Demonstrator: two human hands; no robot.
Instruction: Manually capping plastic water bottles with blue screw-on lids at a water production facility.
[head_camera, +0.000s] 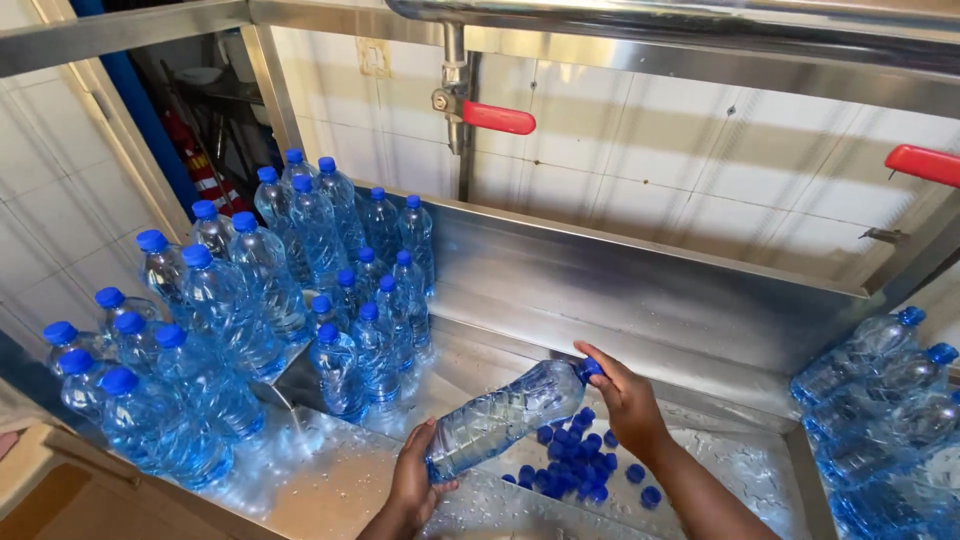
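Note:
A clear plastic water bottle (505, 415) lies tilted across both my hands above a steel trough. My left hand (412, 482) cups its base at the lower left. At the upper right, my right hand (624, 395) closes over the neck and its blue cap (592, 368). Under the bottle, several loose blue caps (570, 465) lie in a heap on the wet trough floor.
Many capped, filled bottles (215, 330) stand packed along the left of the steel trough (640, 300). More bottles (880, 400) lie stacked at the right. Above run steel pipes with two red valve handles (498, 117), against a white tiled wall.

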